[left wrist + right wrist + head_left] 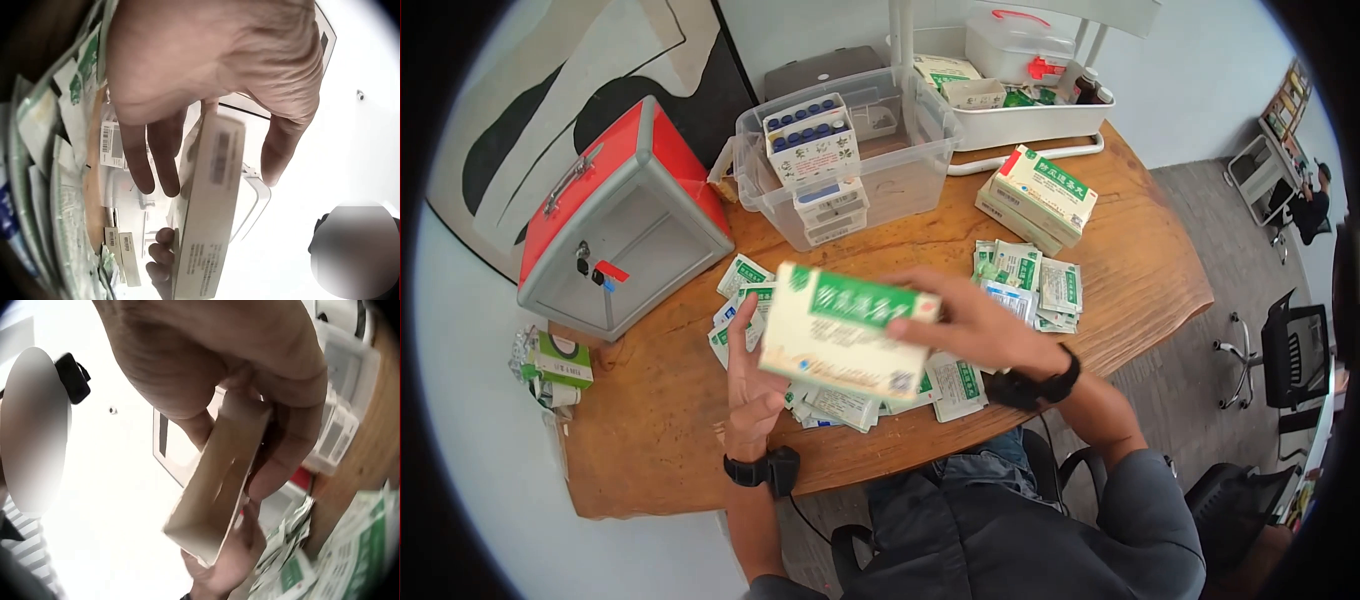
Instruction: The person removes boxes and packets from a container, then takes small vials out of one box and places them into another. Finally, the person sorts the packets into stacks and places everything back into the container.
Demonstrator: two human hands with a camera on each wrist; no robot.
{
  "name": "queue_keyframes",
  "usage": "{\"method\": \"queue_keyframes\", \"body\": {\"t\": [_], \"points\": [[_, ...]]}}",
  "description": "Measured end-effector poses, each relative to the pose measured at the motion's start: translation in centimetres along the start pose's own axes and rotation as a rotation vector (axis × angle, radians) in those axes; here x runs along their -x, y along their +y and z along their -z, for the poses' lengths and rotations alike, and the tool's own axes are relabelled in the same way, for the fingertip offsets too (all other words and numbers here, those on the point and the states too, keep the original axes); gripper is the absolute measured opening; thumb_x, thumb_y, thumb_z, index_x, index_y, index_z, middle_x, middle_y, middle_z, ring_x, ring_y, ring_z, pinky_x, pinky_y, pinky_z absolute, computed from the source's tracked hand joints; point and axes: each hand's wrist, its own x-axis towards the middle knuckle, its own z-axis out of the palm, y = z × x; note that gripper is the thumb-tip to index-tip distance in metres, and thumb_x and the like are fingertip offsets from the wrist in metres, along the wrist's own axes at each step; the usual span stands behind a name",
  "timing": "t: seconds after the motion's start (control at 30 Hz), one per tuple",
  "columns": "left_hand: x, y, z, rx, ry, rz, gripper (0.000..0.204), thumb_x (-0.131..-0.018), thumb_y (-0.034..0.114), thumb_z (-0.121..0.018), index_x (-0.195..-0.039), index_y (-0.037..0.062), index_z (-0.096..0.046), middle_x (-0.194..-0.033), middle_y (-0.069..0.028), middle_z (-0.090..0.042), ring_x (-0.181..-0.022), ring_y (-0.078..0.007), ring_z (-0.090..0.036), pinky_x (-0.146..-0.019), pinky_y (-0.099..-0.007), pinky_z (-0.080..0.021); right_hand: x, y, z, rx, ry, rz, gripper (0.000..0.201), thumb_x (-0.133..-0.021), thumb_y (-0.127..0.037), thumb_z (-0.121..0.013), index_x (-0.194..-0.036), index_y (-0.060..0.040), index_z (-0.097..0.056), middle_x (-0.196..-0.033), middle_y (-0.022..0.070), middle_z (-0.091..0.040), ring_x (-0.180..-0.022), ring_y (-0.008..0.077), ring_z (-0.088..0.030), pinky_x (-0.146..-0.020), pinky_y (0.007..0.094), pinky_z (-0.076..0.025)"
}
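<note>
My right hand [970,318] grips a cream and green medicine box [840,365] over the packet-strewn table, thumb across its printed face and fingers behind. The right wrist view looks into the open end of this carton [219,481]; the inside that shows is bare cardboard. My left hand [752,395] is at the box's left edge, index finger stretched upward. In the left wrist view the left hand's fingers [165,159] hang fairly straight beside the box and its thumb stands apart. Green and white sachets [840,408] lie beneath the box.
More sachets [1030,280] are piled at the right, below two stacked medicine boxes [1040,195]. At the back stand a clear plastic bin [900,180] with cartons and a white tray [1020,130] with bottles. A red and grey locked case [630,220] stands left, near a small green box [563,360].
</note>
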Motion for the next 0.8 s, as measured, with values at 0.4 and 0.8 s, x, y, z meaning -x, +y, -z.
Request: {"method": "queue_keyframes", "body": {"t": [0.4, 0.8], "points": [[0.0, 0.4, 0.5, -0.172, -0.085, 0.117, 0.093, -0.086, 0.024, -0.080, -0.161, 0.0016, -0.031, -0.147, -0.0290, -0.056, -0.121, -0.0340, -0.069, -0.110, -0.0463, -0.050, 6.2, 5.3, 26.0, 0.286, 0.794, 0.026, 0.045, -0.107, -0.031, -0.066, -0.139, -0.0004, -0.064, -0.114, 0.0087, -0.074, -0.107, 0.0142, -0.068, -0.094, 0.0307, -0.052], [-0.2, 0.3, 0.3, -0.248, -0.045, 0.147, 0.092, -0.085, 0.035, -0.081, -0.156, -0.0005, -0.037, -0.139, -0.0266, -0.061, -0.114, -0.0310, -0.070, -0.106, -0.0460, -0.052, 5.9, 10.1, 26.0, -0.020, 0.658, -0.235, 0.062, -0.107, -0.046, -0.061, -0.152, -0.0037, -0.054, -0.137, 0.0101, -0.064, -0.123, 0.0200, -0.061, -0.102, 0.0372, -0.048]]}}
